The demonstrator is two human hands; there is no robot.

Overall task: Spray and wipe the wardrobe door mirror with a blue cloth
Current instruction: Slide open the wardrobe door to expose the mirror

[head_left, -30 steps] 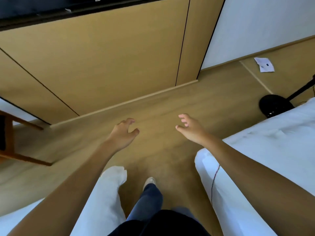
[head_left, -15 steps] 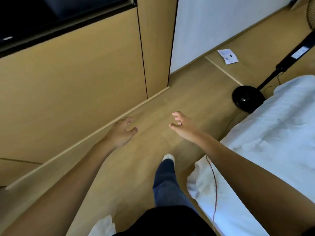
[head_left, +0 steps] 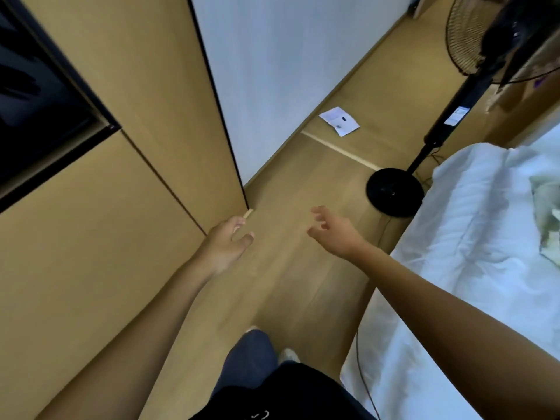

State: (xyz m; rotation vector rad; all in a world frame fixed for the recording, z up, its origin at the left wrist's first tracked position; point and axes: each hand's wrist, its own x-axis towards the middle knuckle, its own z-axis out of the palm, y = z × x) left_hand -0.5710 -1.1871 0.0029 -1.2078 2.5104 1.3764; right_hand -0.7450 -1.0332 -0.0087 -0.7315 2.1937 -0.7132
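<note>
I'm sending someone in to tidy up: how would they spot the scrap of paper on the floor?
Find the standing fan's round black base beside the white bed. Beyond it, near the white wall, lies the paper: small, white, creased, the only loose thing on the wooden floor.

Both hands hang over the wooden floor (head_left: 306, 277), holding nothing: left hand (head_left: 224, 245) beside the wardrobe (head_left: 100, 247), right hand (head_left: 335, 233) nearer the bed (head_left: 472, 237). A fan (head_left: 394, 190) stands beyond the bed.

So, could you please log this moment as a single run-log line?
left hand: open, empty | right hand: open, empty | cloth, spray: not visible | standing fan: beside bed
</note>
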